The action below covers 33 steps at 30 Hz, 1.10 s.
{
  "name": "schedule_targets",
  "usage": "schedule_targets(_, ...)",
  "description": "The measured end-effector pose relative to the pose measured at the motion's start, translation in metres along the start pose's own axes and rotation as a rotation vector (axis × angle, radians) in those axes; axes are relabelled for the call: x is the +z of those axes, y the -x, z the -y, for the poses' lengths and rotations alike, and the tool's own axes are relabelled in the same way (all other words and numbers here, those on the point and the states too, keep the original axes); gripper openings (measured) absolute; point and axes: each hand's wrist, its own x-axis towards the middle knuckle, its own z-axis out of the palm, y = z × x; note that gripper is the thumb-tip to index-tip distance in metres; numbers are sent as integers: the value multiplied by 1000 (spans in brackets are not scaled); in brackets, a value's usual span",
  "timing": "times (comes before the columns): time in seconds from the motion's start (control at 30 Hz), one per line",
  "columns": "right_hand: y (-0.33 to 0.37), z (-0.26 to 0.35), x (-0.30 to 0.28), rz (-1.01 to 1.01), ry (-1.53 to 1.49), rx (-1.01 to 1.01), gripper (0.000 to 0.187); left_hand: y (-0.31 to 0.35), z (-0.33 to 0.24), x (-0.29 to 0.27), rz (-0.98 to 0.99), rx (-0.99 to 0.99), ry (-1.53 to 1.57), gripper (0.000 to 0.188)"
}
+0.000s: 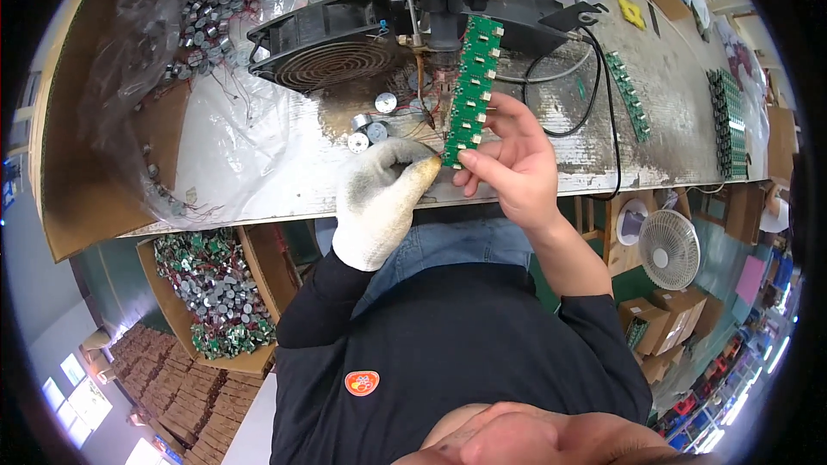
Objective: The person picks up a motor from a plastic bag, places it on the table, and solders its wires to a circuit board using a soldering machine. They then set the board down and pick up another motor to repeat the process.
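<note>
My right hand (pixel 515 159), bare, grips the lower end of a long green circuit board strip (pixel 473 86) between thumb and fingers. The strip stands tilted above the table edge, small pale connectors along its right side. In a white glove with a yellowed fingertip, my left hand (pixel 385 189) is closed in a pinch at the strip's lower left edge. What that pinch holds is hidden; thin wires (pixel 422 131) run close to its fingertips. Several small round metal motors (pixel 376 132) lie just beyond the glove, and another motor (pixel 385 102) lies slightly farther off.
A black fan (pixel 323 43) and a clamp stand (pixel 444 0) occupy the far side. At left, a plastic bag (pixel 258 133) contains motors (pixel 215 21). Below it is a box of wired boards (pixel 254 284). Black cable (pixel 617 120) crosses the table; more board strips (pixel 728 125) lie right.
</note>
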Motion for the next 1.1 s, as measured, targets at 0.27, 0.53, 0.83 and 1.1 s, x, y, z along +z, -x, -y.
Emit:
schedule_targets(0.27,-3,-1,3,-15,-22,-18,57,-3,-1,2,7,-100,108,11)
schedule_targets(0.53,-9,2,5,-34,-12,-50,54,-13,3,-1,43,-119,147,4)
schedule_targets(0.83,-10,4,7,-23,-29,-77,53,-12,-5,-1,40,-135,112,4)
schedule_targets(1.1,-9,0,4,-28,-22,-80,53,-13,5,0,28,-70,125,4)
